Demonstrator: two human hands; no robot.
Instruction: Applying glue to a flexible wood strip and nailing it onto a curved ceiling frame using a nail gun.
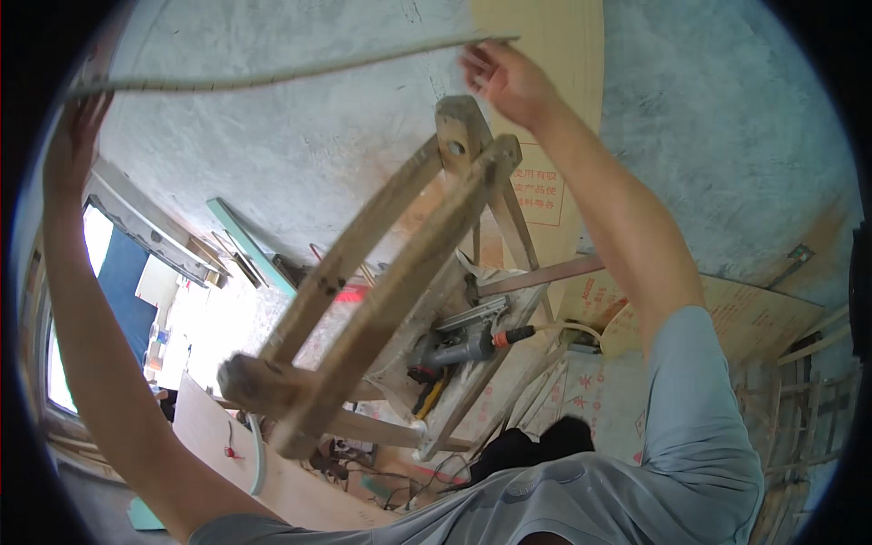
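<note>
A long, thin, pale strip (272,74) stretches across the top of the head view. My left hand (77,136) is at its left end, fingers closed on it. Near the other end, my right hand (509,82) is raised with fingers apart and loosely bent, their blurred tips touching or very close to the strip. Below and between my arms stands a wooden trestle (381,300). On a board beside it lie a grey power tool (454,345) with an orange hose fitting and a yellow-handled tool (427,400).
A grey plastered surface (708,127) and tan panel (536,27) are behind. Green boards (245,245) lean at left, near a window (95,227). A pale board (227,472) and cables (391,490) lie low. Printed sheets (727,318) and wooden frames (799,409) are at right.
</note>
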